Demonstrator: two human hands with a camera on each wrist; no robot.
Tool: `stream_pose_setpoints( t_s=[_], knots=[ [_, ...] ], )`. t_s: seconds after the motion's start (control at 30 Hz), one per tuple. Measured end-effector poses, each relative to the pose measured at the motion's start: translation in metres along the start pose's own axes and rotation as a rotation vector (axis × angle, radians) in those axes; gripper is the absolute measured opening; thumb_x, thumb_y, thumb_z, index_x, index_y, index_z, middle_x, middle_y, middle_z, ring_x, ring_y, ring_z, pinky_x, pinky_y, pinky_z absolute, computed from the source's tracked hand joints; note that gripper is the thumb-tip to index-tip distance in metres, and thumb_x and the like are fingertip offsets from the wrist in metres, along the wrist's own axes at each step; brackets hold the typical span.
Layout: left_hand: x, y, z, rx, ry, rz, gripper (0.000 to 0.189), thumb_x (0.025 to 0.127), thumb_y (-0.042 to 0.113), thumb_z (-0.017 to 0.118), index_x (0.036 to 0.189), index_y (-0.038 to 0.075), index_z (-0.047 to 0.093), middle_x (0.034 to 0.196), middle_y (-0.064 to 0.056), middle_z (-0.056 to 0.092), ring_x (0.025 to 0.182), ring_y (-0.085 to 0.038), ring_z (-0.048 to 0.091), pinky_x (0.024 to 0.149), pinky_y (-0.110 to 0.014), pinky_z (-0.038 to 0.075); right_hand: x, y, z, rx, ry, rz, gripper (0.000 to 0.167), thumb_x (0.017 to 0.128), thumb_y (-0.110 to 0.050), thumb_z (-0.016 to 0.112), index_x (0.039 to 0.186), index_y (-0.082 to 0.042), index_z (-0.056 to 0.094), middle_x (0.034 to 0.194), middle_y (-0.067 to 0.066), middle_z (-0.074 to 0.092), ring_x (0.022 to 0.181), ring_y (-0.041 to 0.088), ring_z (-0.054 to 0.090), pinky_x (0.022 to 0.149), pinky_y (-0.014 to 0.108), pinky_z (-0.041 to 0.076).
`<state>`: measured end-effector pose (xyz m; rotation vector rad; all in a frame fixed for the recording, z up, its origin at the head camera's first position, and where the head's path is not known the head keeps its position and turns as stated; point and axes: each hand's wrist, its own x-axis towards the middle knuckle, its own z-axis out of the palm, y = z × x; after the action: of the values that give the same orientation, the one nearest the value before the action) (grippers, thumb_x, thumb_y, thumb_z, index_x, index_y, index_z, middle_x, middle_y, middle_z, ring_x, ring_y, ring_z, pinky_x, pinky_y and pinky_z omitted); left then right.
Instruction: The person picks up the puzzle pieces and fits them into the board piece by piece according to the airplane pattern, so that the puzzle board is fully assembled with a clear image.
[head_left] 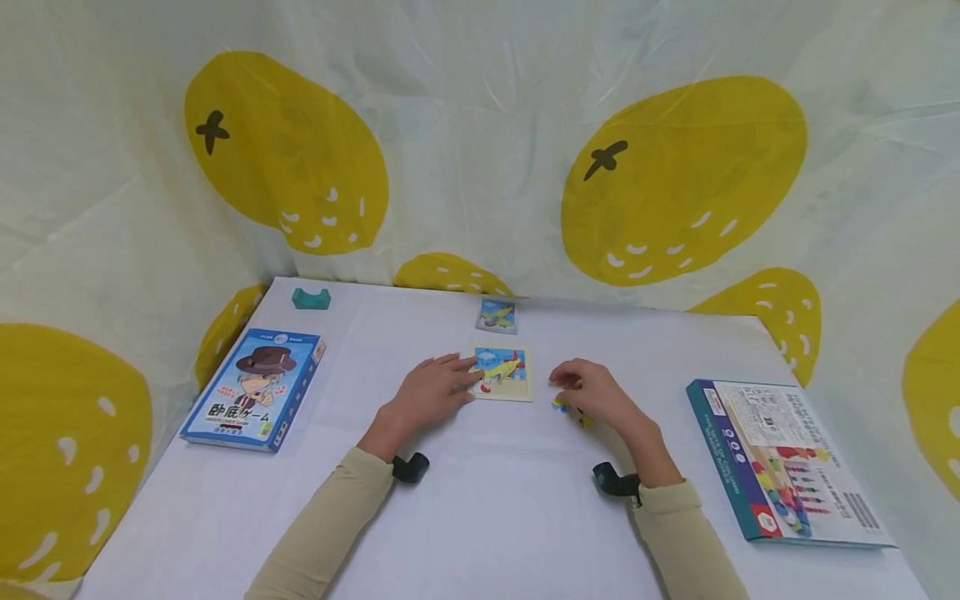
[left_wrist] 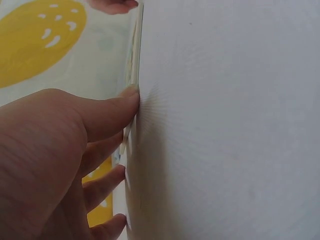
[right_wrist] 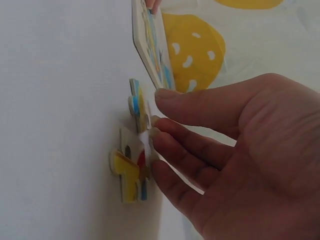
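A square jigsaw board (head_left: 512, 389) with a yellow-airplane picture lies on the white table. At its left edge rests my left hand (head_left: 438, 386), with the thumb at the near corner and a finger reaching onto the picture; the left wrist view shows the thumb (left_wrist: 112, 112) against the board's edge. My right hand (head_left: 596, 392) hovers low to the right of the board, fingers bent and thumb apart. Under its fingertips are loose puzzle pieces: a blue-and-yellow piece (right_wrist: 136, 102) and a yellow piece (right_wrist: 126, 177), beside more pieces partly hidden by the fingers.
Beyond the board lies a small airplane picture card (head_left: 497, 316). A blue game box (head_left: 255, 387) sits at the left, with a green curved block (head_left: 311, 299) behind it. A flat boxed set (head_left: 787, 458) is at the right. A fruit-print curtain (head_left: 480, 150) hangs behind.
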<state>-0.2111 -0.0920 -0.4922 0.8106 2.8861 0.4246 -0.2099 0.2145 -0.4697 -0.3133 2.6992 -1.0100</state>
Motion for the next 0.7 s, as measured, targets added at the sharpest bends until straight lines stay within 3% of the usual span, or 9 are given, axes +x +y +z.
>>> stream_pose_setpoints(
  t_s=[0.23, 0.43, 0.7],
  knots=[
    [0.0, 0.0, 0.0, 0.001, 0.01, 0.008, 0.046, 0.097, 0.038, 0.062, 0.142, 0.029, 0.056, 0.155, 0.005, 0.046, 0.148, -0.025, 0.036, 0.117, -0.055, 0.033, -0.007, 0.01, -0.01, -0.057, -0.062, 0.013, 0.029, 0.083, -0.004, 0.074, 0.112, -0.008, 0.07, 0.109, 0.007, 0.067, 0.102, 0.024, 0.059, 0.094, 0.045, 0.052],
    [0.001, 0.0, 0.0, 0.004, 0.008, 0.008, 0.046, 0.097, 0.038, 0.062, 0.142, 0.028, 0.057, 0.155, 0.004, 0.047, 0.148, -0.026, 0.037, 0.117, -0.056, 0.033, -0.015, 0.017, -0.019, -0.178, -0.116, 0.057, 0.033, 0.074, -0.009, 0.083, 0.102, -0.011, 0.067, 0.099, 0.006, 0.06, 0.094, 0.023, 0.051, 0.086, 0.039, 0.05],
    [0.0, -0.002, 0.003, 0.002, 0.003, -0.004, 0.046, 0.098, 0.038, 0.061, 0.142, 0.03, 0.055, 0.155, 0.006, 0.045, 0.149, -0.024, 0.035, 0.118, -0.055, 0.032, -0.016, 0.011, -0.017, -0.154, -0.149, 0.146, 0.031, 0.076, -0.006, 0.081, 0.101, -0.011, 0.063, 0.091, 0.007, 0.059, 0.088, 0.022, 0.053, 0.074, 0.032, 0.049]
  ],
)
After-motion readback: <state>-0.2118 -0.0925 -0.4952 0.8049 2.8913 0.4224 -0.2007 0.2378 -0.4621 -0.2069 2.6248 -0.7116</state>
